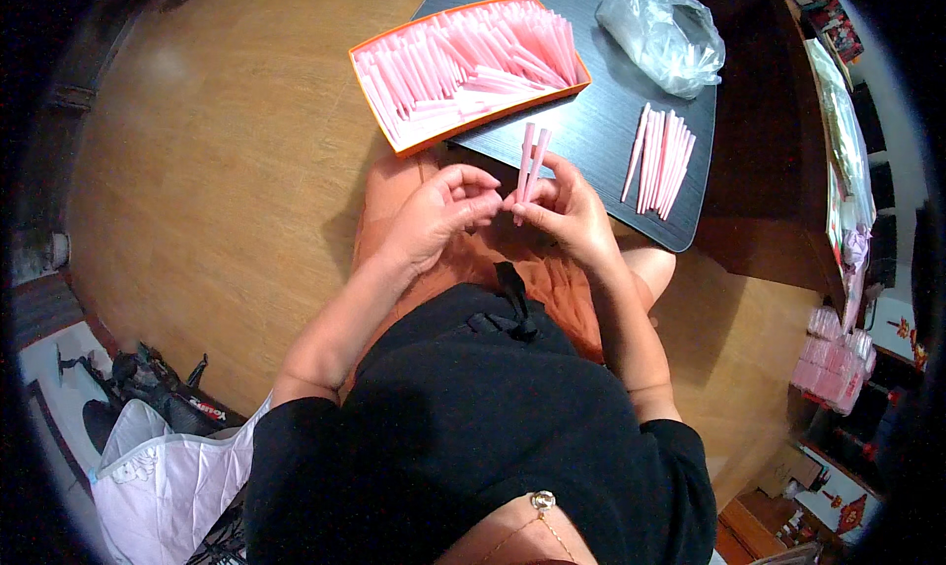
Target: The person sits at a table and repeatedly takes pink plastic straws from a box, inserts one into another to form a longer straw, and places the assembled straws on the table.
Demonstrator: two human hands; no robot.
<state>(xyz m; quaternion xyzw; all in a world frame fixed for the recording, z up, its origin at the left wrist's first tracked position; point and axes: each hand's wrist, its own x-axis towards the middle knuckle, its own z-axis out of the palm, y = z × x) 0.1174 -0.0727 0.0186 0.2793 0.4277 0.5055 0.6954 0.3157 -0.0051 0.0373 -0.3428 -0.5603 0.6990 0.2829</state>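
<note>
My right hand (564, 210) pinches two slim, tapered pink sticks (532, 161) that point up side by side, slightly apart at the top. Close beside it, my left hand (448, 210) has thumb and fingers pressed together, the tips almost touching the right fingertips. Whatever the left fingers may hold is too small to make out. Just beyond both hands, an orange-rimmed box (483, 122) is filled with many similar pink sticks. A row of loose pink sticks (665, 161) lies on the dark table (601, 141), to the right of my right hand.
A crumpled clear plastic bag (662, 38) sits at the table's far right. Dark wooden furniture (759, 151) stands beyond its right edge. Pink packs (833, 363) hang at the right. A white quilted cloth (177, 476) lies at lower left, on the wooden floor (217, 171) side.
</note>
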